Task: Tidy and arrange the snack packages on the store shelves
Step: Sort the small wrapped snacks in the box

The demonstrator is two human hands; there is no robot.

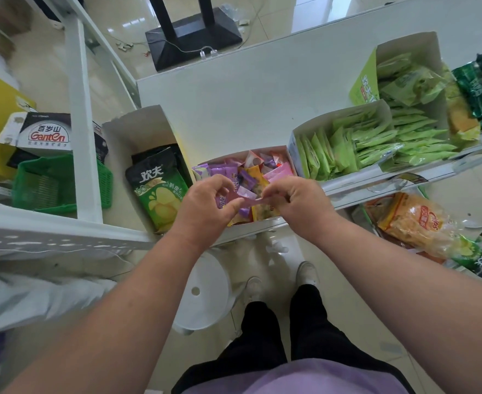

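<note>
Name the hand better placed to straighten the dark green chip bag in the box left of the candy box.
Left. The left hand is nearer the dark green chip bag, beside the candy box. The right hand is on the far side; both pinch a pink packet.

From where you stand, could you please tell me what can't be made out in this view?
- Head view: the front of the mixed candy box is hidden behind both hands.
- How many packets the left hand and right hand pinch: fingers cover them.
- Dark green bags: cut off by the right edge.
</note>
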